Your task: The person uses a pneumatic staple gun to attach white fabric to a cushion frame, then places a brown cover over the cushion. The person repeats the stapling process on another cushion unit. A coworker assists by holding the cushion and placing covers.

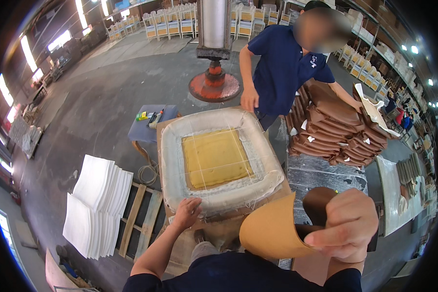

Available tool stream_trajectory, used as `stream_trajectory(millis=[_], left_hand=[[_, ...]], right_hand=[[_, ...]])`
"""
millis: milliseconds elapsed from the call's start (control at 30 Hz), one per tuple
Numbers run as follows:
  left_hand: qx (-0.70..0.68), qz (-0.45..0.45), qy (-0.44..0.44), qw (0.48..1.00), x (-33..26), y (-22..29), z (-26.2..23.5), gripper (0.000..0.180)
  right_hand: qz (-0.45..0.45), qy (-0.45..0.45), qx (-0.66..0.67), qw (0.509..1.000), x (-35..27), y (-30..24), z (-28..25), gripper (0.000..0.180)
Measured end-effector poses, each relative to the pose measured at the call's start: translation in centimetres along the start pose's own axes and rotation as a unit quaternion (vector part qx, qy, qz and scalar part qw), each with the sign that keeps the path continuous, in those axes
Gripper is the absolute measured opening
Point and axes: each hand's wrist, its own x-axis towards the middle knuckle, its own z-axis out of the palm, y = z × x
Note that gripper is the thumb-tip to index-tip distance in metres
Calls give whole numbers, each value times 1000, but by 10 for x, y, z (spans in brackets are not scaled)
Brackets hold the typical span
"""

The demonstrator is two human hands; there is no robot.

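In front of me lies a square padded ring (pixel 173 190), covered in off-white cloth, with a yellow panel (pixel 214 158) in its middle and thin strings across it. My left hand (pixel 187 213) is at the ring's near left edge, fingers loosely extended, with nothing visible in them. Raised at the lower right, my right hand (pixel 345 226) grips the edge of a curled sheet (pixel 270 228), tan on one face and dark brown on the other. The sheet hangs in a loop over the ring's near right corner and hides part of the board beneath.
A co-worker in a navy shirt (pixel 282 68) stands across the table, one hand by a stack of brown cushions (pixel 326 121). A press column (pixel 214 73) with a red round foot stands behind. At left are white foam sheets (pixel 97 204), a pallet (pixel 140 221) and a blue stool (pixel 155 121).
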Motion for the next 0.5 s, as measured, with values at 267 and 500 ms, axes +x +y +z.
stream_trajectory(millis=[267, 500], left_hand=[[-485, -62, -141, 861, 51, 76, 24, 67], [-750, 46, -390, 532, 66, 94, 18, 90]], right_hand=[[10, 17, 88, 996, 14, 6, 21, 18], [26, 47, 89, 995, 6, 1, 4, 22]])
